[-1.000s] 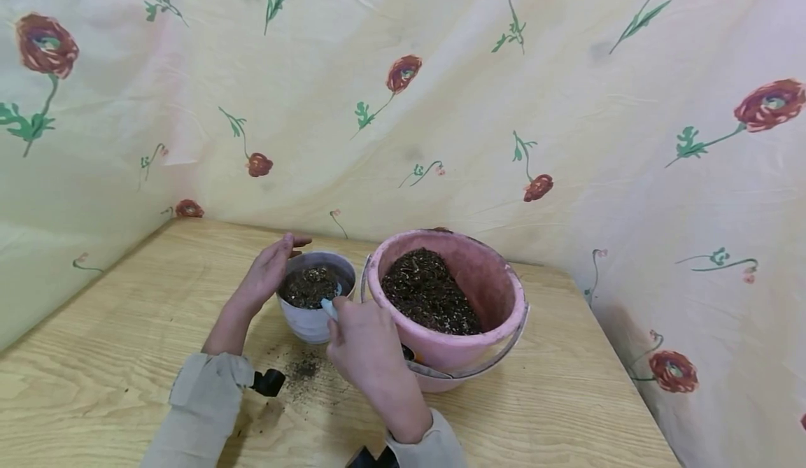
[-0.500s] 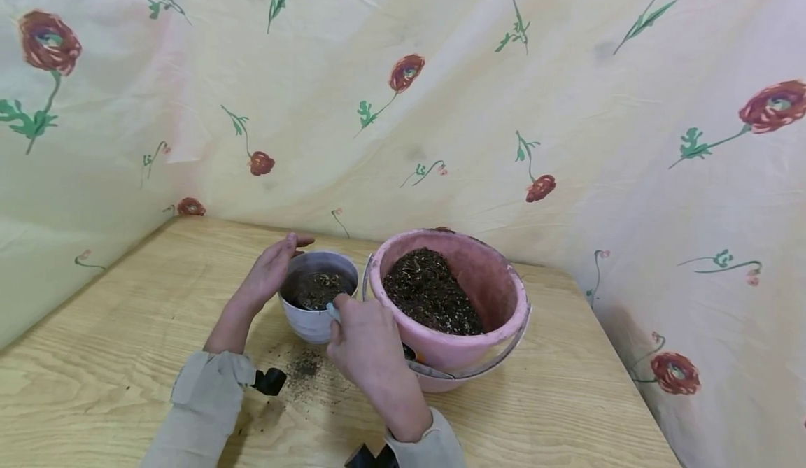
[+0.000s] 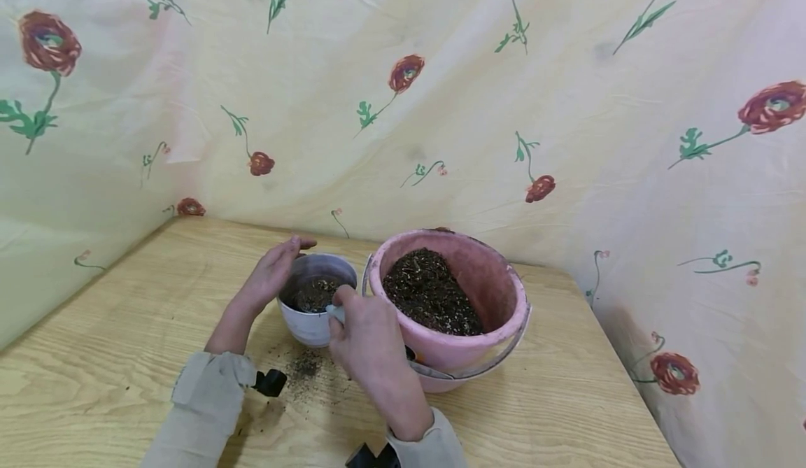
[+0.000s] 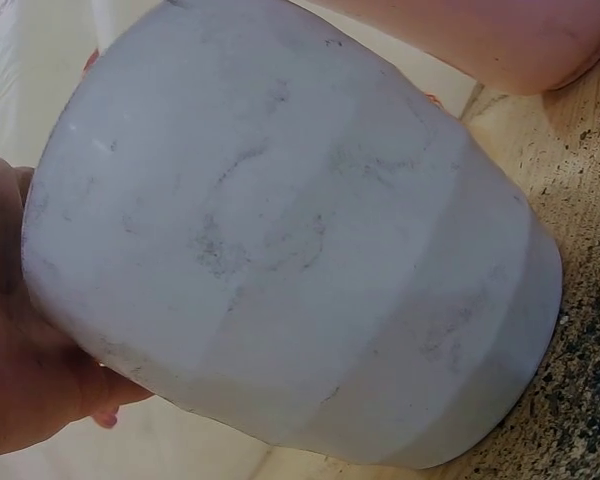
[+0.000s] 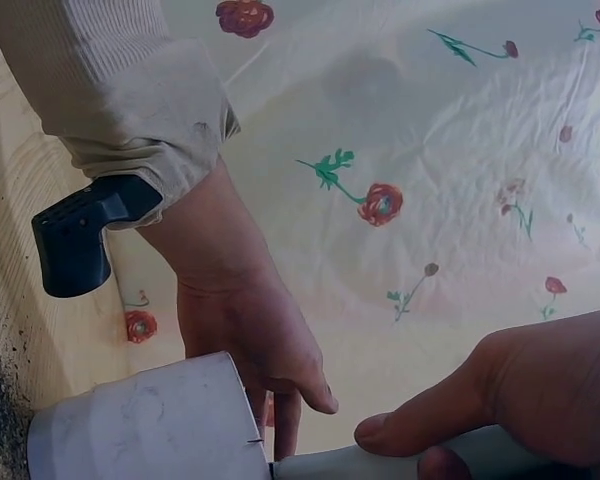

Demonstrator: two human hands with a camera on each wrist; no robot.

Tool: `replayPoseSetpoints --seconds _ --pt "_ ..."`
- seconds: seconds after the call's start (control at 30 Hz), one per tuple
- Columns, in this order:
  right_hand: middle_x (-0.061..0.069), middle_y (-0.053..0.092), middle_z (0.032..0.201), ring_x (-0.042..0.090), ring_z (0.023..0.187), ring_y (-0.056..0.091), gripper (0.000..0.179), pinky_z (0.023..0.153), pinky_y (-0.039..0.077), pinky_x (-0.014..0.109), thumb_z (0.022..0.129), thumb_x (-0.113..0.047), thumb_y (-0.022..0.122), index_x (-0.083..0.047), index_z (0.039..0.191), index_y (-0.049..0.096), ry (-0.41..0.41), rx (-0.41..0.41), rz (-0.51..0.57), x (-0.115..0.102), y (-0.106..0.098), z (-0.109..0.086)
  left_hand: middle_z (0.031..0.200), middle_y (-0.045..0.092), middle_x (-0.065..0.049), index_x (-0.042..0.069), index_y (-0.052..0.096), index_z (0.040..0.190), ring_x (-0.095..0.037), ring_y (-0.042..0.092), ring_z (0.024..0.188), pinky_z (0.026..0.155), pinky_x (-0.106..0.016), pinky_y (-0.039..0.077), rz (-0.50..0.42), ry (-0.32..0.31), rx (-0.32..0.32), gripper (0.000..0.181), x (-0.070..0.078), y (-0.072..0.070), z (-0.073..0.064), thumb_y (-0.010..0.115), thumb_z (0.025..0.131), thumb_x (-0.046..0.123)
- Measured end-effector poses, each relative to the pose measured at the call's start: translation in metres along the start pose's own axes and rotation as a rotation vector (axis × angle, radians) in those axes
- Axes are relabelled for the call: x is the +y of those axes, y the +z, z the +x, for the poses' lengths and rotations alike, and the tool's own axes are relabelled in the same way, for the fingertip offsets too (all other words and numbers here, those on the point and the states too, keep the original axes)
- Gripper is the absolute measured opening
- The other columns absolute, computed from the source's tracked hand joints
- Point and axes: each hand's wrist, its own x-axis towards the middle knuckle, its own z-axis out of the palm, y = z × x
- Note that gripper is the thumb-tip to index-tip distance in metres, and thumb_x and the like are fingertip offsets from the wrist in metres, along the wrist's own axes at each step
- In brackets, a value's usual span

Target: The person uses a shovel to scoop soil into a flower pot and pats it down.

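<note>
A white, grey-marbled flower pot (image 3: pixel 310 328) with dark soil (image 3: pixel 316 292) in it stands on the table. My left hand (image 3: pixel 272 272) rests along its left and far side, fingers stretched and thumb apart. In the left wrist view the pot wall (image 4: pixel 280 240) fills most of the picture. My right hand (image 3: pixel 371 338) grips the pale blue handle of a trowel (image 3: pixel 335 312) at the near right rim. The right wrist view shows the thumb laid along that handle (image 5: pixel 350 463). The trowel's blade is hidden inside the pot.
A pink bucket (image 3: pixel 504 314), partly filled with dark potting soil (image 3: pixel 428 293), stands close to the pot's right, its wire handle (image 3: pixel 497 363) hanging in front. Spilled soil (image 3: pixel 306 366) lies on the wooden table (image 3: pixel 113 356). Flowered cloth (image 3: pixel 466 132) hangs behind and at both sides.
The trowel's pale blue part seen inside the pot one second ago is now out of sight. My right hand has tilted slightly, and the pot has shifted a little nearer. The left hand stays on it.
</note>
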Motion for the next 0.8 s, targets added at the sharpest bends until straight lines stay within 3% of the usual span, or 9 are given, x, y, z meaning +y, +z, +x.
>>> replayPoseSetpoints --seconds 0.33,0.8 --pt "0.001 0.059 0.059 0.022 0.053 0.061 0.025 0.049 0.048 0.035 0.078 -0.009 0.078 -0.01 0.088 0.054 -0.065 0.201 0.116 0.0036 0.002 0.0015 0.142 0.044 -0.024 -0.004 0.047 0.138 -0.039 0.032 0.137 0.112 -0.055 0.022 0.047 0.006 -0.001 0.06 -0.0016 0.0036 -0.0007 0.024 0.106 0.042" --pt "-0.004 0.062 0.067 0.013 0.055 0.061 0.03 0.052 0.049 0.029 0.081 -0.01 0.077 -0.008 0.099 0.054 -0.062 0.25 0.126 0.0034 -0.0055 0.0025 0.143 0.044 -0.024 -0.004 0.046 0.138 -0.04 0.033 0.136 0.11 -0.057 0.024 0.075 -0.012 -0.006 0.058 0.0022 0.0041 -0.0006 0.023 0.107 0.039"
